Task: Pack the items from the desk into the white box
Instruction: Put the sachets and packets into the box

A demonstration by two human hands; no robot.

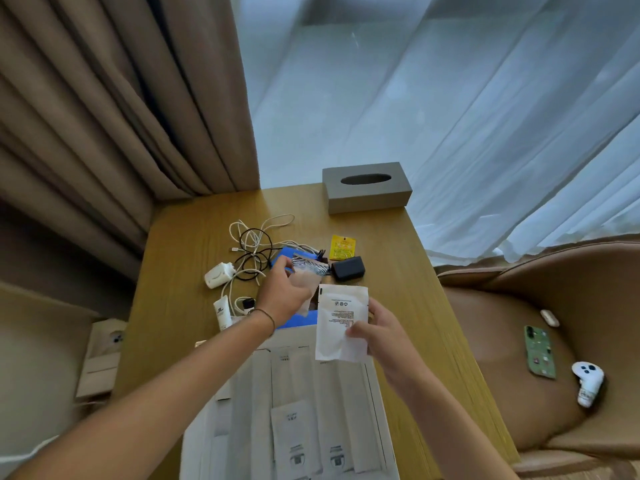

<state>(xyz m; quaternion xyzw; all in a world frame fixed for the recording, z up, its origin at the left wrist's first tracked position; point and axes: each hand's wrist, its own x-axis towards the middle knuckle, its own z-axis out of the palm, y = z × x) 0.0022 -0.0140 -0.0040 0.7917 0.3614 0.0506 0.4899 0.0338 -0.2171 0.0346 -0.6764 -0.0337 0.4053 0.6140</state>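
The open white box (375, 403) lies at the near edge of the wooden desk (180, 306), with several white packets inside. My right hand (377, 334) pinches a white printed sachet (341, 320) just above the box's far end. My left hand (285, 291) grips a small striped, see-through pouch (310, 268) over the blue item (282, 256). Beyond lie tangled white and black cables (252, 244), a white charger plug (218, 273), a white tube (221, 311), a yellow sachet (342, 247) and a black adapter (348, 267).
A grey tissue box (367, 187) stands at the desk's far edge. A brown chair (519, 341) on the right holds a green phone (540, 351) and a white controller (587, 381). Brown curtains (104, 116) hang at left, sheer white ones behind.
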